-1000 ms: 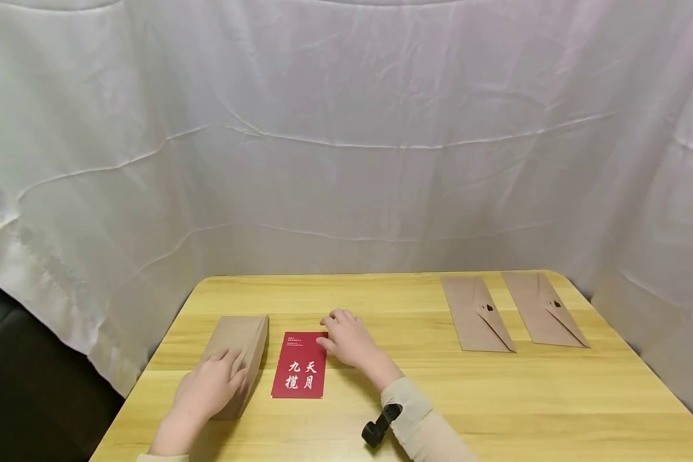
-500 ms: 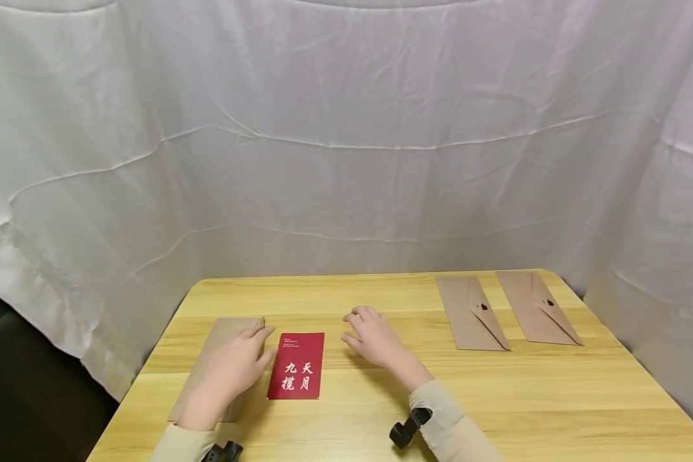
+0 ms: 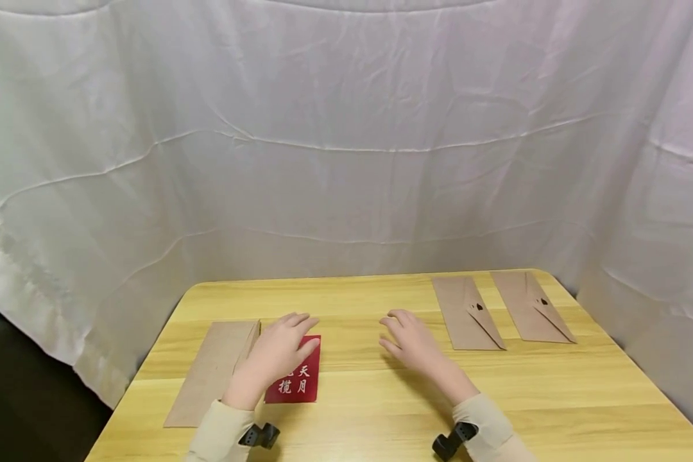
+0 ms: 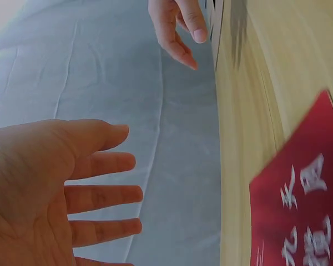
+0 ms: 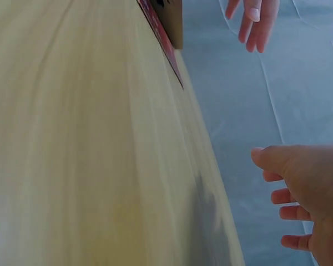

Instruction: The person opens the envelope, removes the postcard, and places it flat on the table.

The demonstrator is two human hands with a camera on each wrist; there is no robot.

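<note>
My left hand (image 3: 274, 356) hovers over the upper left of a red card (image 3: 303, 388) with white characters, hiding part of it in the head view. In the left wrist view that hand (image 4: 61, 183) has its fingers extended and spread, holding nothing, with the card (image 4: 305, 194) lying flat on the table off to one side. My right hand (image 3: 418, 343) is raised above the table between the card and the envelopes at the right. The right wrist view shows this hand (image 5: 305, 194) with relaxed fingers and nothing in its grasp. A brown paper envelope (image 3: 208, 372) lies left of the card.
Two flat brown envelopes, one nearer (image 3: 453, 314) and one farther right (image 3: 514, 308), lie at the back right of the wooden table (image 3: 369, 410). A pale curtain (image 3: 346, 179) surrounds the table's back and sides. Something black (image 3: 29, 391) stands at the lower left.
The left hand has left the brown envelope and moved right, over the red card. The right hand has withdrawn rightward from the card's corner. The envelope now lies flatter.
</note>
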